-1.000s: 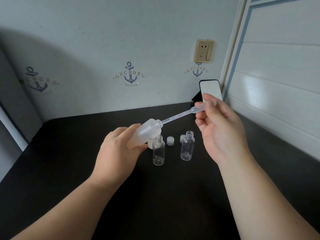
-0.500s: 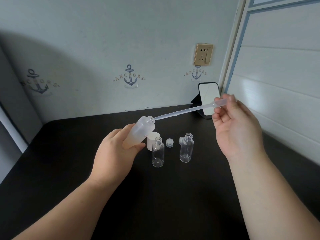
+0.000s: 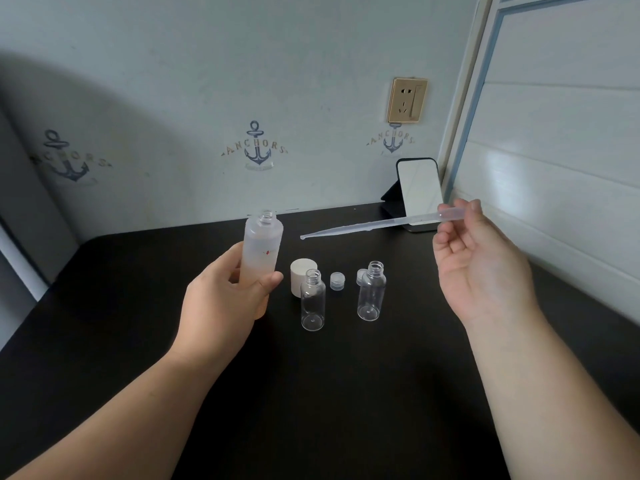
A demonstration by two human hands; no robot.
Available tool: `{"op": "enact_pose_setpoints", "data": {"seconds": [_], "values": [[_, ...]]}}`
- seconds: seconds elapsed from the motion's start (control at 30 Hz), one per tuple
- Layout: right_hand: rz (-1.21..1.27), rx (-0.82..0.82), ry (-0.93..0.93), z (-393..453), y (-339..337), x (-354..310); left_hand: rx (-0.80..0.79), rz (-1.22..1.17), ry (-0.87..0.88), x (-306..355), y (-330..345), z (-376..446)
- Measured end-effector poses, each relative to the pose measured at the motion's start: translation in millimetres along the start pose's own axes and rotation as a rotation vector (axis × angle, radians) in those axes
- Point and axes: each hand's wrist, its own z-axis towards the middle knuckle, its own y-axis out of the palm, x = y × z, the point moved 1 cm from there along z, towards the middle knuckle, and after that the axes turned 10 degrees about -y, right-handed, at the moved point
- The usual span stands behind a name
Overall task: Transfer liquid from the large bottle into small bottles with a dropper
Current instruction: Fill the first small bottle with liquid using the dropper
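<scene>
My left hand [image 3: 221, 299] grips the frosted large bottle [image 3: 261, 247] around its lower half, nearly upright and uncapped, above the black table [image 3: 311, 393]. My right hand [image 3: 478, 268] pinches the bulb end of the clear plastic dropper [image 3: 374, 225], which lies almost level in the air with its tip pointing left, a short gap from the large bottle's neck. Two small clear bottles stand open on the table below: one [image 3: 312, 301] in the middle, another [image 3: 371, 292] to its right.
A white round cap [image 3: 302, 275] stands behind the middle small bottle. A small clear cap [image 3: 337, 281] lies between the two small bottles, another [image 3: 361, 276] behind the right one. A phone on a stand [image 3: 419, 192] leans at the back right, near the wall.
The dropper has come out of the large bottle and moved right. My left hand has tipped the large bottle from slanted back to nearly upright.
</scene>
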Motion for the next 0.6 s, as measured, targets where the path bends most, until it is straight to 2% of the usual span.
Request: {"op": "enact_pose_setpoints", "data": {"seconds": [0.5,0.6], "values": [[-0.109,-0.022,-0.048,0.0,-15.3,0.7,0.006,-0.041,-0.099,-1.6,2.3,3.0],[-0.133,-0.032,-0.055,-0.6,-15.7,0.8,-0.014,-0.119,-0.092,-0.9,-1.3,-2.4]]}}
